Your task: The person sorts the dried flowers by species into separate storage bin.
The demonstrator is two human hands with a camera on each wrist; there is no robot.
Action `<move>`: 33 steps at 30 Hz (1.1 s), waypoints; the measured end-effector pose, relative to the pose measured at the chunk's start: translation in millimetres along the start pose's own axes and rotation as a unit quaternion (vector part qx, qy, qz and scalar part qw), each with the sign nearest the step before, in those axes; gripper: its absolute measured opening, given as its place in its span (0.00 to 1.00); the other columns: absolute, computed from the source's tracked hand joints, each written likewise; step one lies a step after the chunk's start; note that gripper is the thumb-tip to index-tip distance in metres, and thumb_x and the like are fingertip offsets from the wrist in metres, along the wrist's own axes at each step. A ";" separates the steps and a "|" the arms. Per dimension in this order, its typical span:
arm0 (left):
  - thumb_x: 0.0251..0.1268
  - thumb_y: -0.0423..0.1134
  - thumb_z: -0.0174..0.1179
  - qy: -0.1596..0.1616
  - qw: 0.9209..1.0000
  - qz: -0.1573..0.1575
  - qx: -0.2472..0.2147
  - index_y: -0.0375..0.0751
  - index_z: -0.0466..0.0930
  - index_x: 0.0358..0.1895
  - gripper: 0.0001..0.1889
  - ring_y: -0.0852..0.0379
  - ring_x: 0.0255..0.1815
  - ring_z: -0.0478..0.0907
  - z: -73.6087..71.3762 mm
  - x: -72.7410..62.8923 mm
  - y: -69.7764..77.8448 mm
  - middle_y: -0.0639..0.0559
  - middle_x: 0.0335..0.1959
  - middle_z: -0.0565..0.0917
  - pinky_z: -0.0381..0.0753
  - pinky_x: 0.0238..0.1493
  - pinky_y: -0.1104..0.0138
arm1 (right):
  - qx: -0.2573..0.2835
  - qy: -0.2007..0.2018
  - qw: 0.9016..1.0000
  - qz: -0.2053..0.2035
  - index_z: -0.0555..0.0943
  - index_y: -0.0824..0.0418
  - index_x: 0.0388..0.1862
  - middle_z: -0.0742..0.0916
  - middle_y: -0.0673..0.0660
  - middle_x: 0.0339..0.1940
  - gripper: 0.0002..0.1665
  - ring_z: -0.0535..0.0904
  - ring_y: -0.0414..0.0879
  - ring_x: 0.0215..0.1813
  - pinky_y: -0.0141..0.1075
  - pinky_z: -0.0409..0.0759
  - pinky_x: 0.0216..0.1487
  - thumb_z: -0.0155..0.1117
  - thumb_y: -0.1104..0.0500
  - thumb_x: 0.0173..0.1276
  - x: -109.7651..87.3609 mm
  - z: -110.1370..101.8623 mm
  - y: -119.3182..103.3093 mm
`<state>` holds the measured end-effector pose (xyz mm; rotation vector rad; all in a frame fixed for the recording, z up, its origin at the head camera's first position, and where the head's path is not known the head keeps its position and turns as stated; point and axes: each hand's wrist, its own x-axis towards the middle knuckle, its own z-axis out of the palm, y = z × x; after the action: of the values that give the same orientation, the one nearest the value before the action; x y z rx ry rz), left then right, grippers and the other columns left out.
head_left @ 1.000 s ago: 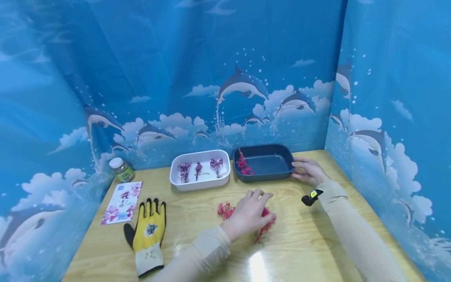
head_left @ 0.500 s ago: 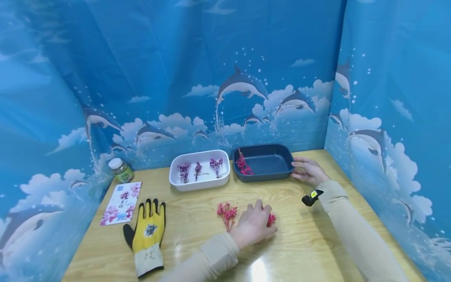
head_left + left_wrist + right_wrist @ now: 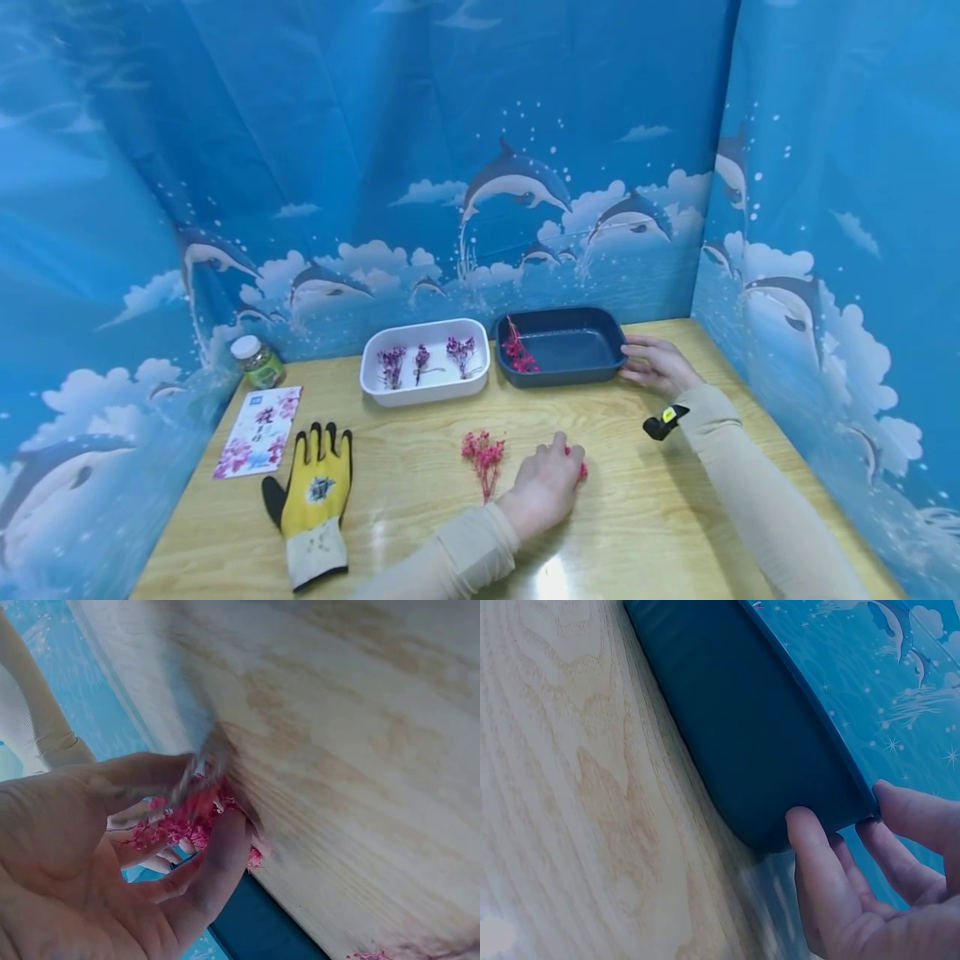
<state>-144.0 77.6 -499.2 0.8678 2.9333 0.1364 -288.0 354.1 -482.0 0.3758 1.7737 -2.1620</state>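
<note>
My left hand (image 3: 543, 487) is low over the table, its thumb and fingers curled round a sprig of pink dried flowers (image 3: 187, 817); the hand covers most of it in the head view. Left of that hand lies another pink dried flower sprig (image 3: 483, 458), stems toward me. At the back, my right hand (image 3: 656, 365) holds the right end of a dark blue tray (image 3: 735, 727), with fingertips on its end wall and at its rim. Inside that tray, against its left side, rests a pink dried flower sprig (image 3: 517, 350).
Beside the dark tray stands a white tray (image 3: 425, 396) with 3 purple dried flower sprigs. On the left are a lidded jar (image 3: 258, 362), a floral printed card (image 3: 260, 432) and a yellow work glove (image 3: 318, 492). Blue dolphin-print sheeting (image 3: 360, 167) encloses the table.
My left hand has come down to the right-hand pink sprig and closed its fingers on it, uncovering the left-hand sprig. The right hand and tray stay put.
</note>
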 end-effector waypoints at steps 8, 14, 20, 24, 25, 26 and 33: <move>0.71 0.42 0.67 0.026 0.997 0.016 -0.066 0.53 0.80 0.63 0.19 0.56 0.37 0.82 -7.2 4.1 -9.5 0.53 0.52 0.81 0.82 0.30 0.70 | -0.024 0.005 1.000 0.004 0.45 0.61 0.89 0.53 0.67 0.88 0.44 0.83 0.44 0.60 0.33 0.89 0.58 0.54 0.59 0.84 3.6 -0.9 2.8; 0.64 0.35 0.72 0.072 0.981 0.026 -0.179 0.53 0.78 0.67 0.28 0.59 0.48 0.84 -16.5 7.9 -20.3 0.54 0.59 0.82 0.87 0.46 0.71 | -0.029 0.005 1.000 0.008 0.45 0.61 0.89 0.53 0.67 0.88 0.44 0.80 0.45 0.61 0.33 0.89 0.58 0.54 0.58 0.84 1.4 1.3 0.8; 0.66 0.28 0.68 0.101 0.941 0.004 -0.323 0.52 0.79 0.67 0.28 0.56 0.59 0.82 -23.1 13.5 -27.9 0.52 0.64 0.78 0.86 0.62 0.68 | -0.025 0.002 1.000 0.007 0.45 0.61 0.89 0.52 0.66 0.89 0.43 0.79 0.47 0.65 0.32 0.89 0.58 0.53 0.59 0.84 1.6 0.0 0.2; 0.65 0.26 0.68 0.108 0.902 -0.014 -0.418 0.47 0.81 0.65 0.26 0.55 0.54 0.82 -26.2 20.0 -33.4 0.46 0.59 0.79 0.88 0.54 0.70 | -0.020 0.000 1.000 0.005 0.45 0.61 0.89 0.56 0.66 0.87 0.44 0.81 0.45 0.62 0.32 0.89 0.57 0.54 0.59 0.84 1.0 0.2 0.4; 0.64 0.25 0.68 0.109 0.890 -0.018 -0.442 0.45 0.81 0.64 0.25 0.55 0.51 0.83 -27.1 21.5 -34.8 0.44 0.58 0.80 0.88 0.51 0.71 | -0.017 -0.001 1.000 0.004 0.45 0.61 0.89 0.58 0.66 0.87 0.44 0.83 0.44 0.60 0.32 0.89 0.57 0.54 0.60 0.84 1.0 -0.4 0.5; 0.64 0.25 0.68 0.112 0.877 -0.020 -0.466 0.44 0.81 0.63 0.24 0.56 0.49 0.84 -27.4 23.0 -36.3 0.42 0.57 0.82 0.88 0.48 0.72 | -0.016 -0.001 1.000 0.003 0.46 0.62 0.88 0.60 0.66 0.86 0.44 0.84 0.43 0.58 0.32 0.90 0.57 0.55 0.60 0.84 1.1 -0.8 0.7; 0.66 0.29 0.69 0.126 0.818 -0.061 -0.558 0.43 0.83 0.57 0.18 0.59 0.41 0.85 -28.0 30.0 -42.3 0.42 0.51 0.86 0.88 0.44 0.72 | -0.008 -0.007 1.000 0.000 0.44 0.62 0.88 0.55 0.68 0.87 0.45 0.87 0.39 0.52 0.32 0.90 0.55 0.55 0.60 0.83 3.2 -1.4 3.0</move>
<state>-194.8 56.9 -477.4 0.4383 2.3444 1.8129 -289.7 354.7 -486.2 0.3562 1.7830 -2.1427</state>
